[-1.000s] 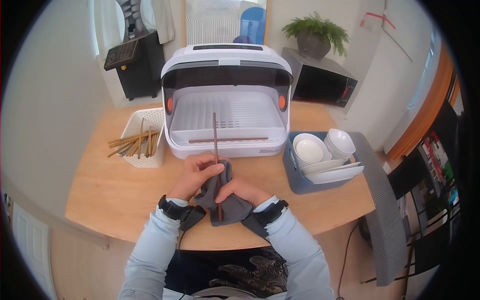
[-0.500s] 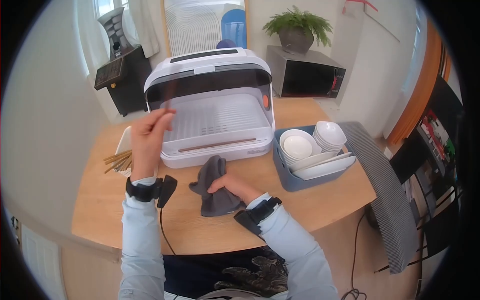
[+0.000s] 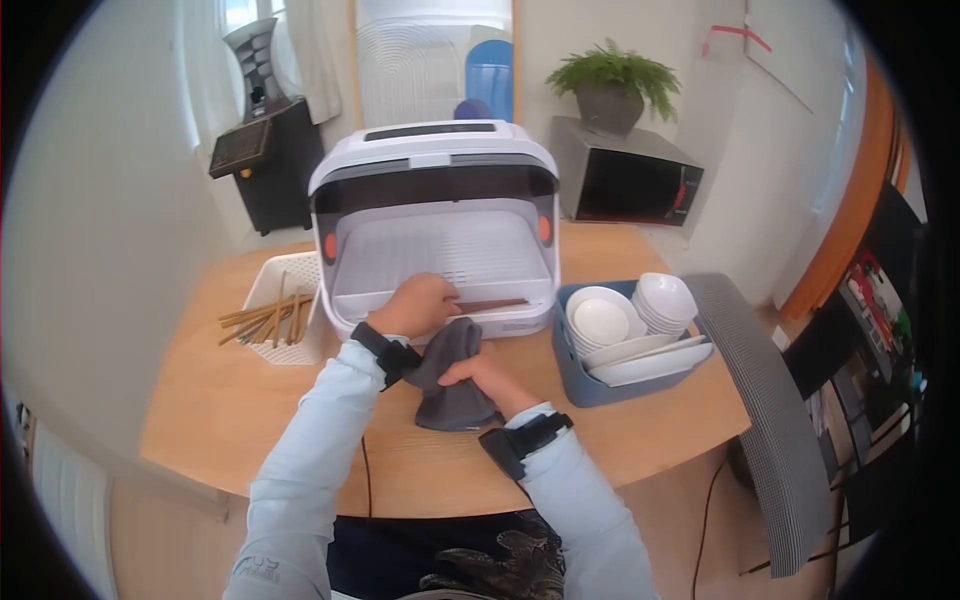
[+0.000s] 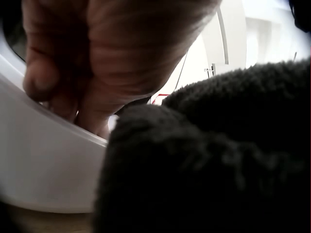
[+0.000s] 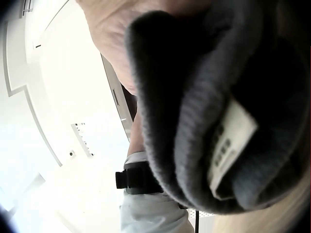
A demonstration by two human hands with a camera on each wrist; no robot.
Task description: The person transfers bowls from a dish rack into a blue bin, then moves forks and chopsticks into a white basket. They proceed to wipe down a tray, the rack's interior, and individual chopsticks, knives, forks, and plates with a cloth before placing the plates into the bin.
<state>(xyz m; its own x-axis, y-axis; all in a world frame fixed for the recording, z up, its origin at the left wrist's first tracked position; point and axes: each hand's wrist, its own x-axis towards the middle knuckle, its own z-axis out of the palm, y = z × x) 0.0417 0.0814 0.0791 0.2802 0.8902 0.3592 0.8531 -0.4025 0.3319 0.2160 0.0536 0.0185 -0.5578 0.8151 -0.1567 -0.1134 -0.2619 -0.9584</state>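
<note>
My left hand (image 3: pixel 415 305) reaches over the front rim of a white countertop dish cabinet (image 3: pixel 520 325), its raised lid dark and see-through. Its fingers pinch a brown chopstick (image 3: pixel 495 304) low along the front ledge, beside another one. In the left wrist view the fingertips (image 4: pixel 43 80) dip behind the white rim, which hides what they hold. My right hand (image 3: pixel 485 372) grips a bunched dark grey cloth (image 3: pixel 455 400) just in front of the cabinet. The right wrist view shows a pale label (image 5: pixel 231 145) in the cloth's folds.
A white perforated basket (image 3: pixel 300 348) with several light-brown chopsticks stands left of the cabinet. To the right, a blue bin (image 3: pixel 600 390) holds white bowls (image 3: pixel 602 322) and plates. Behind are a microwave (image 3: pixel 635 185) and a potted fern (image 3: pixel 612 100).
The left hand took the chopstick out of the cloth, lifted it up to the left, then lowered it to the cabinet's front ledge. The right hand kept its grip on the cloth.
</note>
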